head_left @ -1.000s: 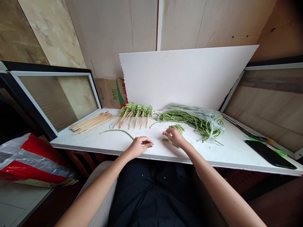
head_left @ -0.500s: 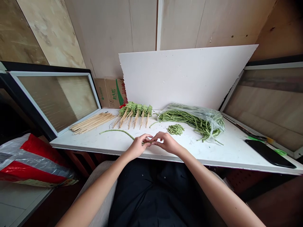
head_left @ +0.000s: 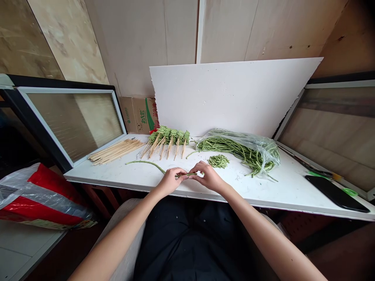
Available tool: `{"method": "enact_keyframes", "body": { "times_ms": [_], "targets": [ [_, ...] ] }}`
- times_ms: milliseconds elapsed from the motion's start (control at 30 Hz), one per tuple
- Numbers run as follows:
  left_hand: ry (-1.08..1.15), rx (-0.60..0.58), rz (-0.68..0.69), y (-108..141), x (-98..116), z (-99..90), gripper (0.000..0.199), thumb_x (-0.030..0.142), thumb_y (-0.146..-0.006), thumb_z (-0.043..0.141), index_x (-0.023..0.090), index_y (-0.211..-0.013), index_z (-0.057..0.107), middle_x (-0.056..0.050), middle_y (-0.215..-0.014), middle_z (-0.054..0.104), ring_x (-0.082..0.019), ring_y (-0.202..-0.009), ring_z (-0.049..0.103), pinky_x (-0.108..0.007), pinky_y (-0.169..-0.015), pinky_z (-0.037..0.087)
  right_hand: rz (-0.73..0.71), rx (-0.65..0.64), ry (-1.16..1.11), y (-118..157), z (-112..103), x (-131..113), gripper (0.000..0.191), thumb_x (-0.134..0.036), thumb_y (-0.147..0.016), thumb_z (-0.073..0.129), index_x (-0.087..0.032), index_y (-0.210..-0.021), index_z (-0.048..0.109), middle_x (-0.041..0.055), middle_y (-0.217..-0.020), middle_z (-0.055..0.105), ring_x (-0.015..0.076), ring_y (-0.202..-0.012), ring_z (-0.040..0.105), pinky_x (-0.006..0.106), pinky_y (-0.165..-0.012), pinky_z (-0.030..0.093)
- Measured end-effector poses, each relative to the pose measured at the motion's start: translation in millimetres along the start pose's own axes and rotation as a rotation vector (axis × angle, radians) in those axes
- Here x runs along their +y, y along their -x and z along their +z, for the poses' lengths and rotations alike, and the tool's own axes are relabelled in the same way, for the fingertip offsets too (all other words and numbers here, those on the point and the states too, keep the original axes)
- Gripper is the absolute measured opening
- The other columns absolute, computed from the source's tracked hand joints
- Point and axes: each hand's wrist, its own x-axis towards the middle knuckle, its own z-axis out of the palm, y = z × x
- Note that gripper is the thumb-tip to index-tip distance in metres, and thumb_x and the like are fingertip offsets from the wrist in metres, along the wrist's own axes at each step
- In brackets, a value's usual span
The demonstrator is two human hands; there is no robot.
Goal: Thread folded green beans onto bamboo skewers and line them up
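Near the table's front edge, my left hand (head_left: 172, 181) is closed on a long green bean (head_left: 146, 162), whose free length curves away to the left on the table. My right hand (head_left: 207, 177) pinches the bean's other end, its fingertips close to those of the left. Just behind my right hand lies a small pile of short bean pieces (head_left: 218, 160). Skewers threaded with bean pieces (head_left: 170, 135) are stacked at the back, their sticks pointing forward. Bare wooden skewers (head_left: 115, 151) lie to the left. A clear plastic bag (head_left: 258, 146) partly covers many long beans (head_left: 225, 145).
The white table (head_left: 205, 192) holds a black phone (head_left: 336, 193) and scissors (head_left: 320, 173) at the right. A white board (head_left: 234, 97) leans at the back beside a cardboard box (head_left: 136, 115). Glass-panelled frames stand at both sides. A red and clear bag (head_left: 43, 199) is at lower left.
The view has shifted slightly. Both hands stay together at the bean, and a little more green shows between the fingertips of my right hand.
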Motion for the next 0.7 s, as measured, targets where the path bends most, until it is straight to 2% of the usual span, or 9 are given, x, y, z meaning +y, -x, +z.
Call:
{"method": "enact_keyframes", "body": {
  "times_ms": [67, 200, 300, 467, 600, 700],
  "targets": [
    [-0.003, -0.002, 0.018, 0, 4, 0.0, 0.017, 0.034, -0.096, 0.073, 0.019, -0.097, 0.081, -0.008, -0.097, 0.080, -0.023, -0.091, 0.073, -0.032, -0.085, 0.056, -0.029, 0.014, 0.007, 0, 2, 0, 0.014, -0.037, -0.098, 0.075, -0.023, -0.100, 0.078, 0.0086, -0.092, 0.078, 0.0261, -0.091, 0.067, 0.040, -0.085, 0.052],
    [-0.013, -0.045, 0.038, 0, 5, -0.2, 0.014, 0.016, -0.093, 0.069, 0.019, -0.088, 0.082, -0.007, -0.090, 0.079, -0.021, -0.085, 0.071, -0.031, -0.083, 0.054, -0.060, -0.004, -0.013, 0, 6, -1, 0.007, -0.026, -0.099, 0.071, -0.023, -0.098, 0.078, 0.0080, -0.091, 0.077, 0.0260, -0.092, 0.066, 0.041, -0.087, 0.051],
    [-0.012, -0.100, 0.051, 0, 3, -0.2, 0.023, 0.005, -0.088, 0.064, 0.018, -0.083, 0.083, -0.006, -0.085, 0.079, -0.019, -0.079, 0.071, -0.029, -0.080, 0.054, -0.057, -0.020, -0.058, 2, 12, -1, 0.011, -0.016, -0.097, 0.071, -0.023, -0.095, 0.078, 0.0069, -0.088, 0.077, 0.0256, -0.092, 0.065, 0.040, -0.087, 0.051],
    [0.063, -0.149, 0.064, 1, -1, 2.0, 0.026, 0.001, -0.083, 0.062, 0.016, -0.079, 0.082, -0.006, -0.083, 0.078, -0.017, -0.077, 0.071, -0.026, -0.075, 0.055, -0.015, -0.026, -0.190, 4, 17, 7, 0.016, -0.011, -0.092, 0.071, -0.024, -0.089, 0.079, 0.0052, -0.085, 0.077, 0.0234, -0.089, 0.065, 0.037, -0.083, 0.051],
    [0.133, -0.189, 0.019, 3, -2, 3.5, 0.027, 0.002, -0.084, 0.058, 0.015, -0.077, 0.081, -0.007, -0.082, 0.078, -0.017, -0.078, 0.072, -0.026, -0.074, 0.056, 0.044, -0.070, -0.286, 4, 12, 10, 0.015, -0.015, -0.094, 0.070, -0.024, -0.086, 0.079, 0.0051, -0.084, 0.077, 0.0230, -0.089, 0.065, 0.035, -0.079, 0.052],
    [0.167, -0.166, -0.041, 3, 0, 3.1, 0.021, 0.012, -0.091, 0.063, 0.015, -0.085, 0.083, -0.008, -0.086, 0.078, -0.017, -0.079, 0.073, -0.026, -0.074, 0.057, 0.081, -0.009, -0.276, 2, 4, 12, 0.012, -0.029, -0.097, 0.073, -0.023, -0.089, 0.080, 0.0065, -0.088, 0.076, 0.0230, -0.088, 0.066, 0.035, -0.078, 0.051]
  ]
}}
